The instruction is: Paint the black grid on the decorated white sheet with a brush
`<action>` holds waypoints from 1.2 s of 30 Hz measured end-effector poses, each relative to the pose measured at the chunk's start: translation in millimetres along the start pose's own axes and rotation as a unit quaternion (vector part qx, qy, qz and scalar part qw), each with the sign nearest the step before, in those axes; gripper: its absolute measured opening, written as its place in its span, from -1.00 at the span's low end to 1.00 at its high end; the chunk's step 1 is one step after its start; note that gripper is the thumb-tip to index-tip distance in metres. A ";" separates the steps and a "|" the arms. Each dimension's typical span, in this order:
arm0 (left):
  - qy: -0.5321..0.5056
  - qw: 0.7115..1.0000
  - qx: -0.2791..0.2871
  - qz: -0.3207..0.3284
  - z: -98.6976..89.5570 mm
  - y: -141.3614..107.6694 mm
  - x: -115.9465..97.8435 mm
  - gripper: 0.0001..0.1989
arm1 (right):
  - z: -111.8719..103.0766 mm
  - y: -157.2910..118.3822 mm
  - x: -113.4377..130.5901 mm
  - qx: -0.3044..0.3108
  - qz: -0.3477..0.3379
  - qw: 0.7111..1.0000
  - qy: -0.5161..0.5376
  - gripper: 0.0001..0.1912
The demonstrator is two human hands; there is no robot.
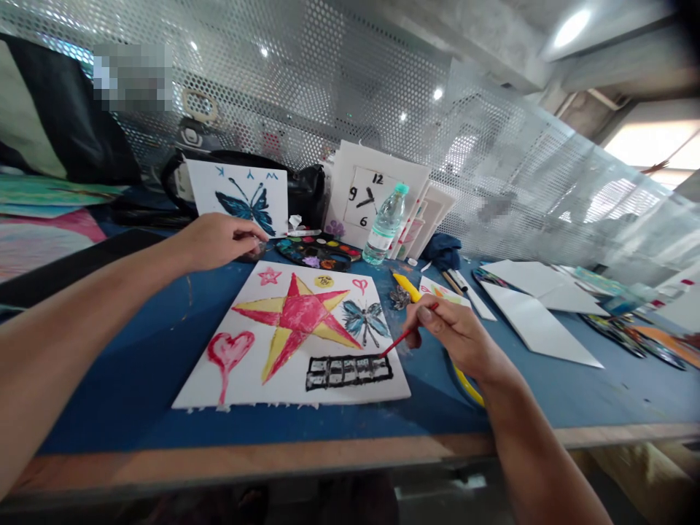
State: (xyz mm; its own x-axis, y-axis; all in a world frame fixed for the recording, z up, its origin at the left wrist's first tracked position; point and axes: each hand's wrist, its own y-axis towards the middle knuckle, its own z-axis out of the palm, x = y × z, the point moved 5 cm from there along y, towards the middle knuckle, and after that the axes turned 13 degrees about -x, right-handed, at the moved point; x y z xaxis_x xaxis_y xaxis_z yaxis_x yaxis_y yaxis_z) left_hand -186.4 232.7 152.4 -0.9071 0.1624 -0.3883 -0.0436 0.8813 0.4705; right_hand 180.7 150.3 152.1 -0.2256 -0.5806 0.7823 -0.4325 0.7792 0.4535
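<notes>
My right hand (451, 328) pinches a thin red paintbrush (407, 334), its tip at the upper right corner of a black painted grid (350, 372). The grid is on a white canvas board (284, 390) lying flat, with a red and yellow star (303, 313), a pink heart (230, 354) and a blue butterfly (365, 321). My left hand (219, 240) is closed beyond the board's far left corner, by a paint palette (317, 253). Something see-through shows under its fingers, too unclear to name. A yellow object (407, 284) lies partly hidden behind my right hand.
A water bottle (386, 226) stands behind the board, before a leaning clock painting (358, 168). A butterfly picture (240, 179) leans on a black bag (306, 189). White boards (539, 324) and more palettes (634, 332) lie right. The wooden table edge (273, 467) runs along the front.
</notes>
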 end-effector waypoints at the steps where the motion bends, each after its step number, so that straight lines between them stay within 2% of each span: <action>1: -0.001 1.000 0.000 -0.005 0.2 0.1 0.1 -0.57 | -0.5 0.3 -0.6 0.000 0.003 1.000 -0.002 -0.70; 6: -0.002 1.000 -0.003 -0.012 1.3 1.1 1.6 -0.56 | -2.0 1.8 -3.4 -0.002 0.009 1.000 -0.023 -0.68; 12: 0.012 1.000 -0.005 -0.007 0.5 0.7 0.4 -0.50 | 2.0 1.0 -4.9 0.037 0.012 0.999 -0.038 -0.69; 17: 0.011 1.000 -0.002 -0.017 0.0 0.1 -0.4 -0.50 | -1.6 1.3 -3.2 0.012 0.007 0.999 -0.033 -0.68; 22: 0.004 1.000 -0.003 -0.011 0.9 0.4 1.5 -0.50 | 0.4 1.1 -6.2 0.036 0.017 0.998 -0.049 -0.67; 36: 0.011 1.000 -0.008 -0.021 0.6 2.5 3.9 -0.49 | -1.7 1.1 -3.0 0.019 0.012 0.998 -0.057 -0.70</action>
State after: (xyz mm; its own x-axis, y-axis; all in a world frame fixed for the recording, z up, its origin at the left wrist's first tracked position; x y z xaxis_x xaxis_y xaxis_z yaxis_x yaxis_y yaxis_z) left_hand -189.8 235.7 151.7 -0.9134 0.1152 -0.3905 -0.0884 0.8801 0.4665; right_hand 182.5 153.3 151.0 -0.3331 -0.5870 0.7379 -0.4588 0.7846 0.4170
